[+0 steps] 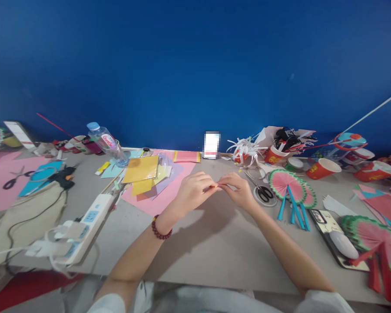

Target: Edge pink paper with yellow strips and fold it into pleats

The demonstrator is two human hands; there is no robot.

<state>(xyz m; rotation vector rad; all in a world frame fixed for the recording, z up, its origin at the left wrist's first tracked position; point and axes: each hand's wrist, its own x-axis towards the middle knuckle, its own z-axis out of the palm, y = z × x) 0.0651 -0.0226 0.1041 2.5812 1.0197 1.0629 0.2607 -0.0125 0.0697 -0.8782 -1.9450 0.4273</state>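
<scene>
My left hand (pixel 195 191), below a dark red bead bracelet (pixel 161 230), is raised above the grey table with its thumb and fingertips pinched. Fingertip to fingertip with it, my right hand (pixel 236 191) is pinched as well. A tiny orange or pink bit shows where they meet, too small to name. Beside my left hand lie yellow sheets (pixel 141 169) on pink paper (pixel 185 170). To the right of my right hand are black-handled scissors (pixel 263 194) on a tape roll and a watermelon-patterned paper fan (pixel 287 186) with blue handles.
A white power strip (pixel 93 221) with plugs and a water bottle (pixel 107 142) stand left. Ahead, a lit phone (pixel 211 145) leans against the blue wall. Red paper cups (pixel 322 170), white paper strips (pixel 247 150), a mouse (pixel 343 244) on a phone and more fans crowd the right.
</scene>
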